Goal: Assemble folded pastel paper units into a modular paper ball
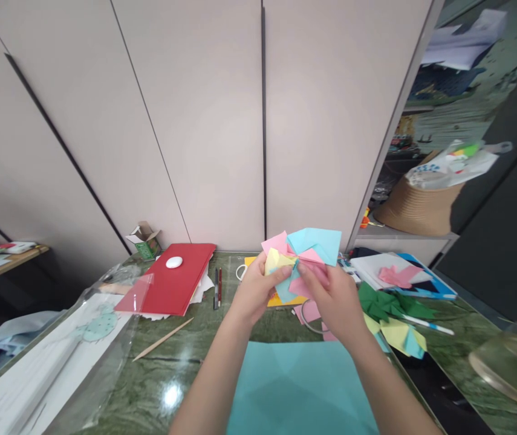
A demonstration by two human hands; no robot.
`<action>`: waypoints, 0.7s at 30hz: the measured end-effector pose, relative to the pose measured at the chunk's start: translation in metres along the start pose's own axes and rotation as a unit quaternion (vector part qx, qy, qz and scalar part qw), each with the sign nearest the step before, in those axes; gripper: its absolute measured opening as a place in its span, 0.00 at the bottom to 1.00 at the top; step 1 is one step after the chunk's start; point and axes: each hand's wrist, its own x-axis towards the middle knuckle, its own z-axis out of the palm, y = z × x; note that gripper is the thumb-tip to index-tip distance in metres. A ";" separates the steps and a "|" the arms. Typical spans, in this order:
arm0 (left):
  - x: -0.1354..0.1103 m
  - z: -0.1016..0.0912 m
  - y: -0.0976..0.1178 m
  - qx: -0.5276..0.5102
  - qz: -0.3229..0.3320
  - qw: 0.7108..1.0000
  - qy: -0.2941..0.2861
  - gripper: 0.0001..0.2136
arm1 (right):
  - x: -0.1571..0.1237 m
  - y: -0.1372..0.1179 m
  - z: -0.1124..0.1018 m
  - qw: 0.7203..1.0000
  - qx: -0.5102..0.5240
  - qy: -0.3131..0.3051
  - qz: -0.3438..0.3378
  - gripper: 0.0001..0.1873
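Observation:
Both hands hold up a folded paper piece (306,251) of pink, light blue and yellow flaps, above the green marbled table (172,368). My left hand (256,290) pinches its yellow and pink side. My right hand (331,296) grips the pink part from the right, fingers closed on it. A light blue sheet (299,389) lies flat on the table just below my forearms. Under the hands, pink scraps (308,313) and a yellow sheet (277,300) lie partly hidden.
A red folder (172,281) with a white oval object (174,262) lies left, two pens (217,288) beside it, a wooden stick (162,339) nearer. Clear plastic packaging (49,356) covers the left edge. Green, yellow and blue folded papers (392,320) and a booklet (403,275) sit right.

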 end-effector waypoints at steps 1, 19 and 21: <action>0.000 0.000 -0.001 -0.004 -0.002 1.000 -0.001 0.20 | 0.000 0.000 -0.001 1.000 -0.001 0.004 0.006 0.14; 0.001 0.000 -0.002 0.009 -0.013 0.999 -0.031 0.21 | 0.000 0.000 -0.004 0.996 0.082 0.002 0.034 0.14; 0.000 0.000 -0.001 0.017 -0.008 1.000 -0.021 0.22 | -0.001 0.000 -0.003 0.998 0.064 0.011 0.024 0.14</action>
